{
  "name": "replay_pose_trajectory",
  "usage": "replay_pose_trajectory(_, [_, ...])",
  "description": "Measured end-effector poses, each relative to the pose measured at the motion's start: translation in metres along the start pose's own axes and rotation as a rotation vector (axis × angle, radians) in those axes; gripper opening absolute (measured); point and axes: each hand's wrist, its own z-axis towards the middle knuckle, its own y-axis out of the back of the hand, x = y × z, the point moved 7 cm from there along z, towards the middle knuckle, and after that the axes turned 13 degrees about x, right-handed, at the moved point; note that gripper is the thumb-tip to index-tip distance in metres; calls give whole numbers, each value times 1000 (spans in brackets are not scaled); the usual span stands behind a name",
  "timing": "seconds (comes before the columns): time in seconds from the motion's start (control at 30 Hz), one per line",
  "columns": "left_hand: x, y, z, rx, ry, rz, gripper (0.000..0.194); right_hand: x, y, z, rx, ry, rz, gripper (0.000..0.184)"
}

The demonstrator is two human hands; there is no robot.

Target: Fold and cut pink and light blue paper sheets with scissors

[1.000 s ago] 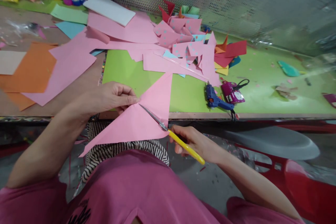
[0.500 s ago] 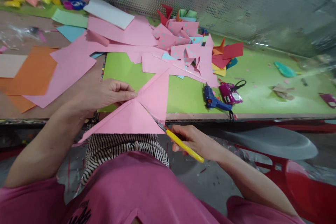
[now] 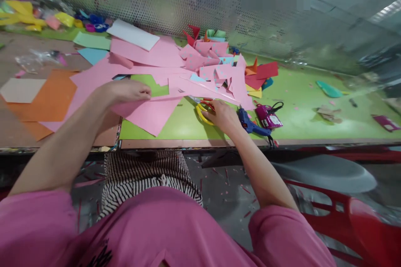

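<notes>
My left hand (image 3: pixel 135 91) is closed on the upper edge of a pink paper sheet (image 3: pixel 153 114), whose pointed corner hangs toward the table's front edge. To the right, my right hand (image 3: pixel 222 114) has its fingers at the handles of the scissors (image 3: pixel 200 113), which have yellow and red grips. The scissors lie low over the green tabletop, blades pointing left toward the pink paper; my fingers partly hide the handles. Just right of that hand is a blue glue gun (image 3: pixel 250 123), beside a shiny purple packet (image 3: pixel 268 116).
Behind my hands lie folded pink dotted paper pieces (image 3: pixel 216 60). Orange sheets (image 3: pixel 59 96) and a white sheet (image 3: pixel 133 34) are on the left and at the back. A perforated metal panel (image 3: pixel 150 0) stands behind the table, and a red chair (image 3: pixel 366 217) is at lower right.
The scissors have left the pink paper's cut, going up and over the tabletop with my right hand. My left hand has moved up and left, turning the paper, which is now a smaller shape.
</notes>
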Motion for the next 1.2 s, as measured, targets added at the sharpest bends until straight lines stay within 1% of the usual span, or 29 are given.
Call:
replay_pose_trajectory(0.03, [-1, -4, 4, 70, 14, 10, 25, 2, 3, 2, -53, 23, -31, 37])
replay_pose_trajectory(0.1, [-4, -9, 7, 146, 27, 23, 27, 13, 12, -2, -180, 70, -104, 40])
replay_pose_trajectory(0.17, [-6, -9, 9, 141, 16, 8, 28, 36, 17, -14, -269, 184, -145, 42])
replay_pose_trajectory(0.2, [-7, -10, 10, 155, 8, -1, 29, 52, 15, -21, -274, 282, -145, 41])
replay_pose_trajectory(0.27, [-8, -13, 11, 202, -23, -27, 30, 84, 6, -35, -242, 484, -136, 35])
replay_pose_trajectory(0.3, [-8, -15, 11, 229, -41, -41, 31, 98, 0, -40, -240, 552, -151, 33])
replay_pose_trajectory(0.37, [-8, -19, 11, 287, -65, -75, 35, 117, -10, -46, -261, 621, -196, 34])
replay_pose_trajectory(0.47, [-6, -23, 10, 342, -67, -134, 39, 129, -19, -47, -324, 663, -259, 36])
replay_pose_trajectory(0.57, [-6, -27, 7, 356, -74, -162, 42, 131, -21, -45, -337, 709, -257, 29])
replay_pose_trajectory(0.6, [-6, -27, 5, 317, -69, -148, 43, 131, -21, -44, -319, 720, -238, 25])
replay_pose_trajectory(0.63, [-6, -25, 1, 238, -56, -122, 43, 131, -22, -43, -292, 726, -212, 23])
replay_pose_trajectory(0.67, [-8, -22, -4, 127, -45, -91, 43, 131, -22, -42, -261, 723, -181, 21])
replay_pose_trajectory(0.73, [-14, -17, -24, -128, -33, -38, 43, 130, -24, -40, -196, 702, -107, 21])
replay_pose_trajectory(0.77, [-21, -23, -34, -158, -80, -54, 43, 129, -25, -39, -163, 691, -64, 22])
replay_pose_trajectory(0.8, [-28, -34, -43, -123, -125, -85, 43, 128, -26, -38, -133, 679, -18, 24])
replay_pose_trajectory(0.87, [-39, -52, -60, -122, -152, -124, 42, 126, -27, -36, -89, 646, 75, 26])
replay_pose_trajectory(0.97, [-49, -74, -78, -159, -166, -60, 41, 122, -28, -31, -71, 572, 193, 32])
replay_pose_trajectory(1.07, [-56, -87, -87, -184, -221, -1, 43, 120, -29, -26, -76, 524, 290, 37])
replay_pose_trajectory(1.13, [-58, -92, -92, -194, -250, 39, 52, 120, -31, -23, -74, 510, 333, 35])
replay_pose_trajectory(1.2, [-58, -94, -96, -228, -253, 81, 55, 121, -32, -22, -65, 492, 354, 31])
